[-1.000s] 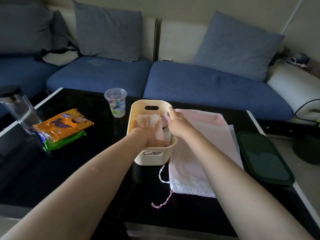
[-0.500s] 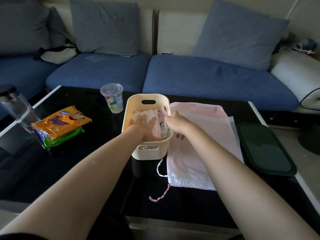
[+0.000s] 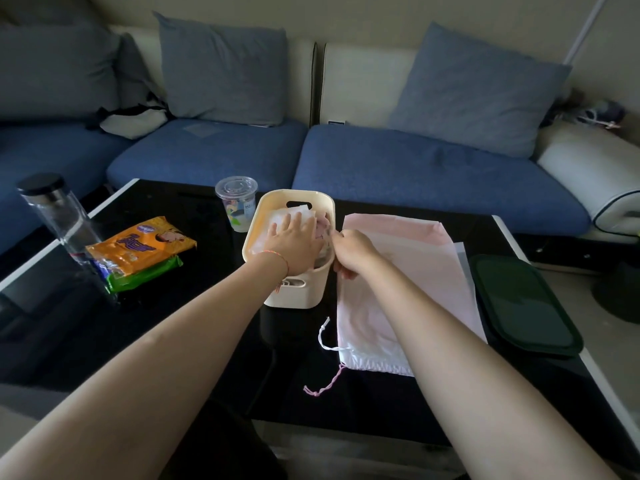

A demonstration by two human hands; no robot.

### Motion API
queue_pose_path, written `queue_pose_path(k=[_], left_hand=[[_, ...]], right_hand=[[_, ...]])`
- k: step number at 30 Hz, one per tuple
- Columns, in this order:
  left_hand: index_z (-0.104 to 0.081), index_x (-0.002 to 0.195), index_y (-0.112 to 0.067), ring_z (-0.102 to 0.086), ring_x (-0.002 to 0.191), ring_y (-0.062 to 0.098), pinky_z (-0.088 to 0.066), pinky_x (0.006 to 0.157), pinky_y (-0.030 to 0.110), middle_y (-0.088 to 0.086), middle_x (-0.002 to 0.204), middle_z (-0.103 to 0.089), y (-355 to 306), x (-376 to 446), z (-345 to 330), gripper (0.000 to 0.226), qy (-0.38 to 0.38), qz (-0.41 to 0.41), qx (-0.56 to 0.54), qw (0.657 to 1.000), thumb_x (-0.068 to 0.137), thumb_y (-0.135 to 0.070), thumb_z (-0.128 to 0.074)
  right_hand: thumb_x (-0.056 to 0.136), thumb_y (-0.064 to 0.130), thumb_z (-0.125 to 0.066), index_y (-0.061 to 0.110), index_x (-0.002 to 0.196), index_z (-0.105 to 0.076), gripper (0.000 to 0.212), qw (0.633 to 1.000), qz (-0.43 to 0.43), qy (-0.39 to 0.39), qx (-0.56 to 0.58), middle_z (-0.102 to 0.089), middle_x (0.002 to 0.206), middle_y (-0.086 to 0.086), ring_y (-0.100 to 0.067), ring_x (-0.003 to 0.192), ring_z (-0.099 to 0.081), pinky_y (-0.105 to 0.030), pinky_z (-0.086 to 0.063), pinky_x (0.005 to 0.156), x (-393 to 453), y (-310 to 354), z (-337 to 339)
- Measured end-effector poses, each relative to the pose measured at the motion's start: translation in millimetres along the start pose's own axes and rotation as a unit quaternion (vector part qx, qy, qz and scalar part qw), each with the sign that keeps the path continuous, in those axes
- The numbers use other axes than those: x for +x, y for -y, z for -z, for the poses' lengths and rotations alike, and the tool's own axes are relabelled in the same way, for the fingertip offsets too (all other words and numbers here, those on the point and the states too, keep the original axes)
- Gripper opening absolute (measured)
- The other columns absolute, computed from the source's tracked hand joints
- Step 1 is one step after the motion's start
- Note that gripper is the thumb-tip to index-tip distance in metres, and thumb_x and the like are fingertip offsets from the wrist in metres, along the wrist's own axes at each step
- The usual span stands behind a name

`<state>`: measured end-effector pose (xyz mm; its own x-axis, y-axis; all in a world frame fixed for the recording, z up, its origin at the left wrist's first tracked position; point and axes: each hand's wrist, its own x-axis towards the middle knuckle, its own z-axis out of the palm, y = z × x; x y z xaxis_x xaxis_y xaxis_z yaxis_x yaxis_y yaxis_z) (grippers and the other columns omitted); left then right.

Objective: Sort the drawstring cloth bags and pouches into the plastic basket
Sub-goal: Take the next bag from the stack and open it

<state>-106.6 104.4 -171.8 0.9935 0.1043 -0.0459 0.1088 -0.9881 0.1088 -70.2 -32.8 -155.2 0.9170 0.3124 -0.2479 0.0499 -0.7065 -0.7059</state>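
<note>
Basket (image 3: 258,216), cream, part-filled: left hand (image 3: 294,242) flat, fingers straight, presses pouches (image 3: 298,211) down; right hand (image 3: 353,249) curled at rim, hold unclear; pink bags (image 3: 408,258) beside basket, best folded before packing.

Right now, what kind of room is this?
Likely a home living room: a blue sofa with cushions sits behind a black coffee table holding a plastic cup and snack packets.
</note>
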Motion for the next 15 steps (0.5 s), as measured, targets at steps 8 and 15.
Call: queue_pose_path(k=[8,15], left_hand=[[-0.028,0.15,-0.012,-0.004,0.149,0.027,-0.003,0.121,0.044,0.011,0.161,-0.013,-67,-25,3,0.057,-0.133,-0.087,-0.025,0.987,0.099,-0.036,-0.039],[-0.069,0.107,-0.018,-0.053,0.108,0.028,-0.05,0.082,0.04,0.007,0.11,-0.056,-117,-55,-39,0.027,-0.106,-0.173,-0.073,0.977,0.091,-0.026,-0.049]], right_hand=[[0.1,0.027,-0.037,0.007,0.109,-0.059,0.031,0.998,-0.042,-0.025,-0.036,-0.068,0.074,-0.013,-0.024,0.051,-0.057,-0.028,-0.05,0.055,-34,-52,50],[0.089,0.018,-0.052,0.013,0.071,-0.058,0.019,0.986,-0.017,0.048,-0.161,-0.058,0.074,-0.005,-0.021,0.066,-0.053,-0.028,-0.043,0.06,-57,-123,46]])
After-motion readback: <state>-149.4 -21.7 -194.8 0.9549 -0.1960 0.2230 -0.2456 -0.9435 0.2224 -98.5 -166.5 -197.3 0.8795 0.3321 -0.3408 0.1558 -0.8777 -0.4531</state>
